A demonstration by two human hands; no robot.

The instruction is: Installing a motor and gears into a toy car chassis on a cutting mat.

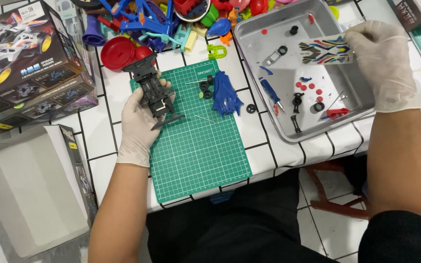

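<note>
Green cutting mat (200, 160), centre frame. Metal tray (361, 100), upper right, holding small parts. Left hand (140, 124), gloved, left of centre, closed around 1 black toy car chassis (153, 90) over the mat's left edge. Right hand (383, 58), gloved, upper right, pinching 1 sticker sheet (326, 51) above the tray. Blue car body (226, 92) on mat.

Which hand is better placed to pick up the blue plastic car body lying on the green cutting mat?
Probably the right hand. It holds only a light sticker sheet over the metal tray, while the left hand has its grip full with the black plastic chassis. The blue plastic car body lies between them.
</note>
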